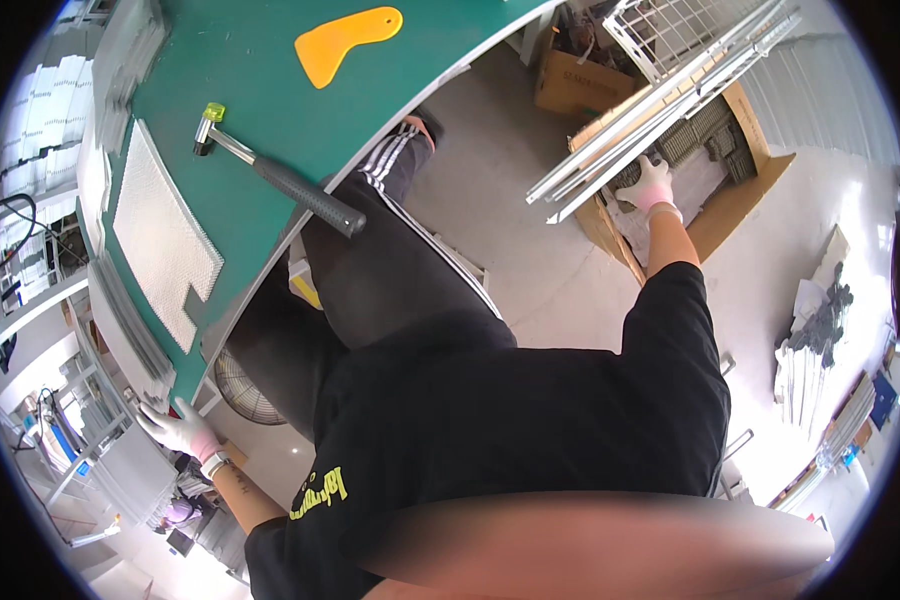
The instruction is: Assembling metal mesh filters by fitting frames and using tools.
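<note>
My right hand, in a white and pink glove, reaches into an open cardboard box on the right. Its fingers are bent around a dark grey bundle; more dark grey bundles lie in rows in the box. At the lower left, my left hand, gloved the same way, is beside the table corner with its fingers apart. It is nearest to a stack of thin grey-white panels, and I see nothing held in it.
On the green table lie a yellow scraper, a hammer with a dark handle over the edge, and a white textured sheet. Long white strips extend across the box. A floor fan stands under the table.
</note>
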A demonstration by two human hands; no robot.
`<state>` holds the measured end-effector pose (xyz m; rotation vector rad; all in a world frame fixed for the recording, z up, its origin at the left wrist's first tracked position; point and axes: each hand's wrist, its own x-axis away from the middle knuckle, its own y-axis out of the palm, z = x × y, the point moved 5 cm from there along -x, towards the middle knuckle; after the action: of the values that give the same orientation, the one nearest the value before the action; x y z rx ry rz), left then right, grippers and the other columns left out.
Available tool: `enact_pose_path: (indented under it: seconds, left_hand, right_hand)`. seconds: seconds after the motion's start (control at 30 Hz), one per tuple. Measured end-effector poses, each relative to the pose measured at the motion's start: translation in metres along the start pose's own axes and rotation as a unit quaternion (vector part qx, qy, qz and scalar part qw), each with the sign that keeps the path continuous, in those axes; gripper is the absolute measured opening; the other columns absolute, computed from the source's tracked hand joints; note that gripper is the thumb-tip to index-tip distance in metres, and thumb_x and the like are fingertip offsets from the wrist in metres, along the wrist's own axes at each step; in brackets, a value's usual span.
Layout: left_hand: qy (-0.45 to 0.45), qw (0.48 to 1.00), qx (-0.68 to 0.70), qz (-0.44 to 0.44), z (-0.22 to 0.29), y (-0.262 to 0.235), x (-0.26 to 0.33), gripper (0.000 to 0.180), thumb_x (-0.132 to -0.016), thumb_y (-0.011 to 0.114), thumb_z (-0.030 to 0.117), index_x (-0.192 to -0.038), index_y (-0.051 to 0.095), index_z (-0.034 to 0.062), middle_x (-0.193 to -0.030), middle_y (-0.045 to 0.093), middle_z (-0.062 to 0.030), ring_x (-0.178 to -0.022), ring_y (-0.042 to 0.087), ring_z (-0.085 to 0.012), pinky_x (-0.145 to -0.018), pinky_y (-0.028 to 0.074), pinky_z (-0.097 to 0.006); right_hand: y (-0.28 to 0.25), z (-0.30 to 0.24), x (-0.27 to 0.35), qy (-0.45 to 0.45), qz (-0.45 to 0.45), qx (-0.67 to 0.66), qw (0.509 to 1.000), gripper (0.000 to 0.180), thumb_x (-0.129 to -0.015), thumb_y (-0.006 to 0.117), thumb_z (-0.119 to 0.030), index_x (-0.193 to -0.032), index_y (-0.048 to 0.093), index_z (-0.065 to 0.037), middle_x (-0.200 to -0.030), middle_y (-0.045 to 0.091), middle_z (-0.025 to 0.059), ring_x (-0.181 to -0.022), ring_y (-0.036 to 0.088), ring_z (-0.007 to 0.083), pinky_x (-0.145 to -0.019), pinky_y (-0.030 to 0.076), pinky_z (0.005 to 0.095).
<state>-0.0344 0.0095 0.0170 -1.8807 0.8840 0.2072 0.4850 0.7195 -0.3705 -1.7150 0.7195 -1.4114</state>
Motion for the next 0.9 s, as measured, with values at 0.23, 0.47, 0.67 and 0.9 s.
enact_pose_path:
  seconds: [0.23, 0.47, 0.67, 0.9]
  left_hand:
    - [-0.029, 0.991, 0.121, 0.054, 0.011, 0.003, -0.038, 0.076, -0.085, 0.072, 0.03, -0.148, 0.039, 0.0022, -0.148, 0.037, -0.0287, -0.135, 0.04, -0.0458, -0.112, 0.037, -0.053]
    - [0.044, 0.972, 0.19, 0.131, 0.088, -0.036, -0.055, 0.081, -0.087, 0.071, 0.031, -0.151, 0.031, 0.0031, -0.152, 0.028, -0.0281, -0.139, 0.033, -0.0456, -0.111, 0.033, -0.061]
    - [0.124, 0.928, 0.308, 0.169, 0.135, -0.066, -0.045, 0.087, -0.083, 0.075, 0.025, -0.153, 0.028, 0.0061, -0.153, 0.024, -0.0289, -0.142, 0.03, -0.0461, -0.113, 0.03, -0.058]
    - [-0.027, 0.932, 0.333, 0.142, 0.055, -0.044, -0.01, 0.08, -0.087, 0.071, 0.02, -0.153, 0.029, 0.0002, -0.157, 0.022, -0.0288, -0.144, 0.026, -0.0474, -0.116, 0.025, -0.058]
  right_hand:
    - [0.004, 0.03, 0.063, 0.024, 0.205, -0.213, 0.955, 0.08, -0.056, 0.087, -0.032, -0.127, 0.059, -0.008, -0.137, 0.047, 0.0224, -0.123, 0.052, 0.0398, -0.105, 0.047, 0.041]
    - [-0.074, -0.04, 0.201, -0.154, 0.189, -0.689, 0.683, 0.1, -0.059, 0.094, -0.028, -0.139, 0.039, -0.007, -0.126, 0.056, 0.0106, -0.118, 0.058, 0.0242, -0.104, 0.048, 0.0407]
    - [-0.219, -0.249, 0.271, -0.483, 0.132, -0.533, 0.681, 0.106, -0.056, 0.094, -0.036, -0.141, 0.039, -0.006, -0.137, 0.048, 0.0152, -0.124, 0.052, 0.0298, -0.104, 0.044, 0.0431]
    - [-0.336, -0.489, 0.193, -0.343, 0.169, -0.162, 0.91, 0.099, -0.055, 0.087, -0.049, -0.138, 0.052, -0.009, -0.129, 0.051, 0.03, -0.124, 0.053, 0.0432, -0.105, 0.046, 0.0454]
